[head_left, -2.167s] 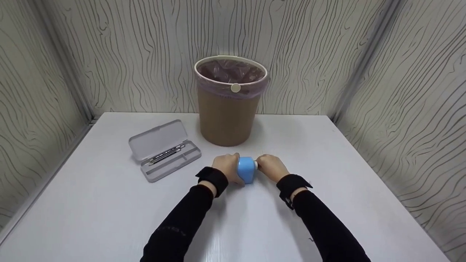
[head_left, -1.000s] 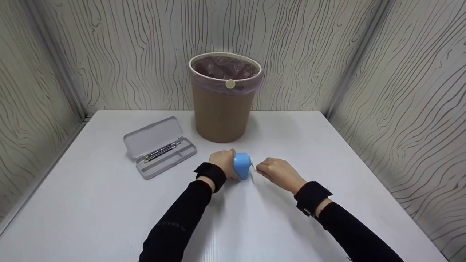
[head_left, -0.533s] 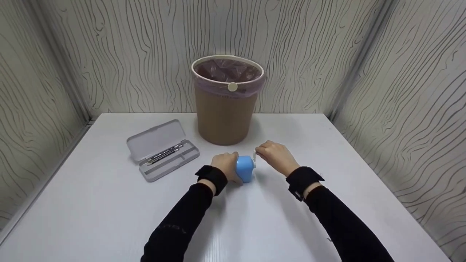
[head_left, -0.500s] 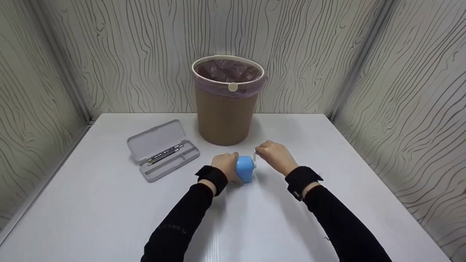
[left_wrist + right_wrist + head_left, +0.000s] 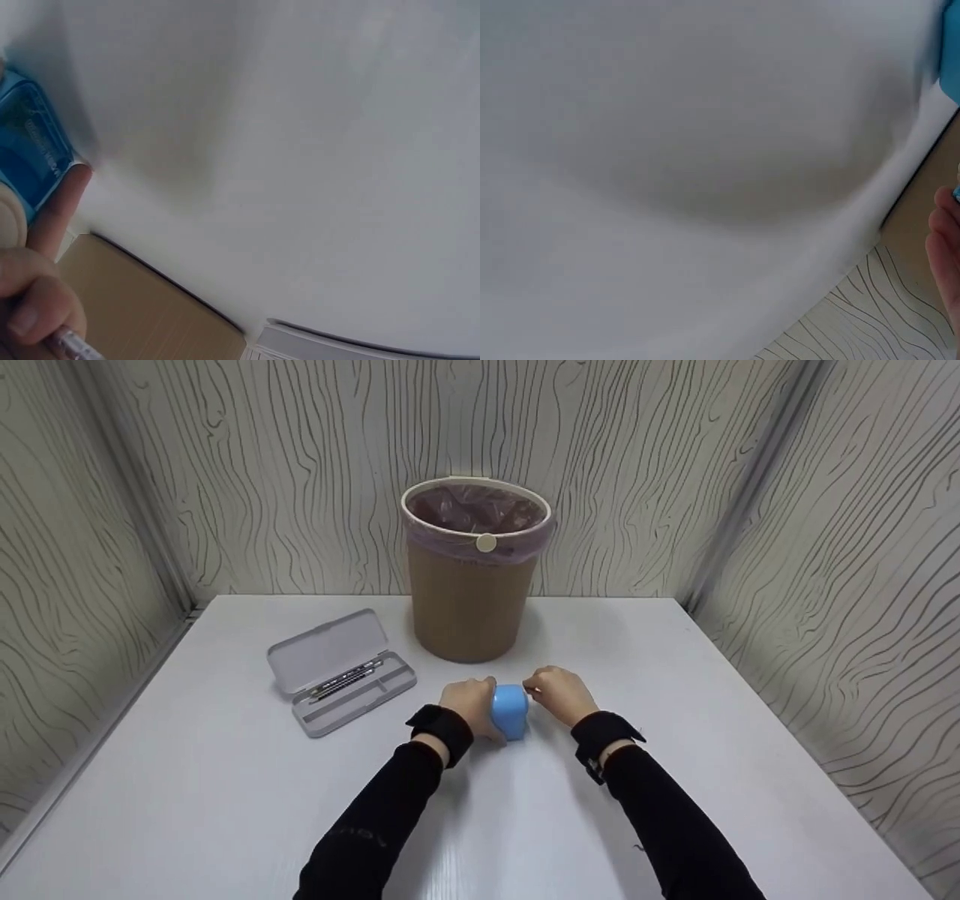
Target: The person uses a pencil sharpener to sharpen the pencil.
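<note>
A blue crank pencil sharpener (image 5: pixel 510 711) stands on the table in front of the bin. My left hand (image 5: pixel 471 705) grips it from the left, fingers wrapped over its body. In the left wrist view, its see-through drawer (image 5: pixel 34 139) shows, and the patterned end of a pencil (image 5: pixel 73 346) sticks out by my curled fingers. At the sharpener's right side, my right hand (image 5: pixel 561 694) pinches the small white crank, which is mostly hidden behind the fingers. The right wrist view catches only the edge of these fingers (image 5: pixel 943 240) and a blue corner of the sharpener.
An open grey pencil case (image 5: pixel 330 649) lies to the left, with a few dark patterned pencils (image 5: pixel 345 682) in its tray. Behind the sharpener stands a brown bin (image 5: pixel 469 604) with a purple liner. Patterned panels (image 5: pixel 300 472) enclose the white table (image 5: pixel 187 780).
My right hand has circled with the crank: low and to the right, then up, now back down close against the sharpener. The left hand keeps its grip in place.
</note>
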A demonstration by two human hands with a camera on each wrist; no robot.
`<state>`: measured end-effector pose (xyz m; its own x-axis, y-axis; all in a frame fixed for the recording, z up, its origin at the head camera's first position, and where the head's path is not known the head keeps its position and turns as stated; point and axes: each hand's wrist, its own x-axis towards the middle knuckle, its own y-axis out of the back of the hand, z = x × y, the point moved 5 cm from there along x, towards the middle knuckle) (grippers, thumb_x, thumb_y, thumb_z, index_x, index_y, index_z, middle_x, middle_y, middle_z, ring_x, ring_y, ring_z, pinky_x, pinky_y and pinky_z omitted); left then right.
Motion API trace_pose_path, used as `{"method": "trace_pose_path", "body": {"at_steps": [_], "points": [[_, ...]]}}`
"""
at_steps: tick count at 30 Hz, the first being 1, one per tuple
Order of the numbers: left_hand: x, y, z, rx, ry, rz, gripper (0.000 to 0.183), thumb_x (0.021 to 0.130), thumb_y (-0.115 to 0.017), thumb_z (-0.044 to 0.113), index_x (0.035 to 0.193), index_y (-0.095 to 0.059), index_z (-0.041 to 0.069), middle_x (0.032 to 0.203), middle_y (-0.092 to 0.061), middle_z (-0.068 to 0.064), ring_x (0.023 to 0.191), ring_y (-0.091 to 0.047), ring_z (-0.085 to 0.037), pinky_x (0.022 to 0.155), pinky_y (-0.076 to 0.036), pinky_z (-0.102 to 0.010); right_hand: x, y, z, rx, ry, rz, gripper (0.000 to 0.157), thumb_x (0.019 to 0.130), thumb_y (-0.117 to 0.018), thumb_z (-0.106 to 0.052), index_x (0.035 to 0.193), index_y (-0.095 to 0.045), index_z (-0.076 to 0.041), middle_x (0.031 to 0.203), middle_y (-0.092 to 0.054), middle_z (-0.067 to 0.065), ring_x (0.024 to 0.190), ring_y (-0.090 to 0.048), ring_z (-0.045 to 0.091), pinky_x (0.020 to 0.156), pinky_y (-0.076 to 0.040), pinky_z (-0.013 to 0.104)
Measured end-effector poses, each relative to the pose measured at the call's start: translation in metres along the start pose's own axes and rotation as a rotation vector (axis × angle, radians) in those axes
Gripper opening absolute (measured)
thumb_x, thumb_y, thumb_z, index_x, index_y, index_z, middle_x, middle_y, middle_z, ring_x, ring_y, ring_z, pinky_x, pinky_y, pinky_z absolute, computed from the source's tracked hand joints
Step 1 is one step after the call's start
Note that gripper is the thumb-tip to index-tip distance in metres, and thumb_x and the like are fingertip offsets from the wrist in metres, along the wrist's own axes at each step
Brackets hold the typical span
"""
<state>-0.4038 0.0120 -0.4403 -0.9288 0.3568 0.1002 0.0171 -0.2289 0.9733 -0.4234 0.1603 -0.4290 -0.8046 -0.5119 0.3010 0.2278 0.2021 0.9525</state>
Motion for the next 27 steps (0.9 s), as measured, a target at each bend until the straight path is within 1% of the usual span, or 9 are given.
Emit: {"method": "trace_pose_path", "body": {"at_steps": [4,6,9,12,14,21,25,27], "points": [[-0.001,0.000,0.001,0.001,-0.003,0.014,0.081,0.060,-0.097,0.051,0.119,-0.063,0.008,0.109,-0.078,-0.009,0.096,-0.075,-0.024,0.085,-0.062,-0.038,-0.006,-0.007,0.001,0.021,-0.025,-0.022,0.011,0.087,-0.075,-0.001,0.096,-0.081,-0.003,0.092,-0.079,0.013,0.088,-0.075,0.030,0.081,-0.061,0.042],[-0.002,0.000,0.001,-0.009,-0.001,0.011,0.080,0.060,-0.098,0.050,0.119,-0.063,0.008,0.109,-0.078,-0.009,0.097,-0.075,-0.024,0.086,-0.061,-0.039,-0.010,-0.011,0.000,0.023,-0.023,-0.027,0.009,0.086,-0.076,-0.001,0.094,-0.081,-0.002,0.090,-0.079,0.013,0.086,-0.075,0.029,0.080,-0.061,0.041],[-0.003,0.000,0.001,-0.013,0.001,0.010,0.079,0.060,-0.098,0.049,0.118,-0.064,0.008,0.109,-0.078,-0.010,0.097,-0.075,-0.025,0.086,-0.061,-0.039,-0.016,-0.014,0.000,0.032,-0.026,-0.012,0.003,0.085,-0.078,-0.003,0.085,-0.078,0.000,0.084,-0.077,0.012,0.080,-0.073,0.028,0.075,-0.060,0.041],[-0.004,0.001,0.001,0.007,0.006,0.014,0.080,0.061,-0.097,0.050,0.120,-0.063,0.008,0.109,-0.077,-0.010,0.096,-0.075,-0.025,0.085,-0.062,-0.039,-0.022,-0.015,-0.001,0.030,-0.012,0.005,0.007,0.084,-0.078,-0.004,0.079,-0.075,0.000,0.080,-0.076,0.011,0.075,-0.071,0.026,0.070,-0.058,0.039],[-0.004,0.001,0.002,0.014,0.008,0.016,0.080,0.062,-0.097,0.051,0.121,-0.063,0.008,0.110,-0.077,-0.010,0.097,-0.075,-0.025,0.084,-0.062,-0.039,-0.025,-0.016,-0.002,0.033,-0.007,0.004,0.009,0.085,-0.078,-0.006,0.078,-0.074,0.000,0.080,-0.075,0.011,0.074,-0.071,0.026,0.070,-0.058,0.039],[-0.004,-0.001,0.003,-0.009,0.029,0.001,0.082,0.062,-0.097,0.049,0.123,-0.063,0.008,0.113,-0.077,-0.011,0.099,-0.075,-0.026,0.087,-0.062,-0.039,-0.035,-0.017,-0.005,0.031,0.022,-0.045,0.006,0.088,-0.074,-0.007,0.086,-0.078,-0.002,0.087,-0.078,0.011,0.083,-0.074,0.027,0.078,-0.061,0.040],[-0.004,0.001,0.004,-0.013,0.043,-0.008,0.082,0.062,-0.097,0.048,0.124,-0.063,0.007,0.114,-0.077,-0.011,0.101,-0.075,-0.027,0.089,-0.061,-0.040,-0.040,-0.015,-0.008,0.017,0.073,-0.044,0.007,0.088,-0.074,-0.008,0.091,-0.080,-0.005,0.090,-0.079,0.010,0.085,-0.074,0.026,0.078,-0.061,0.039],[-0.005,0.001,0.004,-0.014,0.044,-0.008,0.082,0.062,-0.097,0.048,0.124,-0.063,0.007,0.114,-0.077,-0.011,0.101,-0.075,-0.027,0.089,-0.061,-0.040,-0.043,-0.013,-0.008,0.027,0.082,-0.042,0.008,0.089,-0.074,-0.009,0.092,-0.080,-0.005,0.090,-0.078,0.009,0.086,-0.074,0.026,0.078,-0.061,0.038]]}}
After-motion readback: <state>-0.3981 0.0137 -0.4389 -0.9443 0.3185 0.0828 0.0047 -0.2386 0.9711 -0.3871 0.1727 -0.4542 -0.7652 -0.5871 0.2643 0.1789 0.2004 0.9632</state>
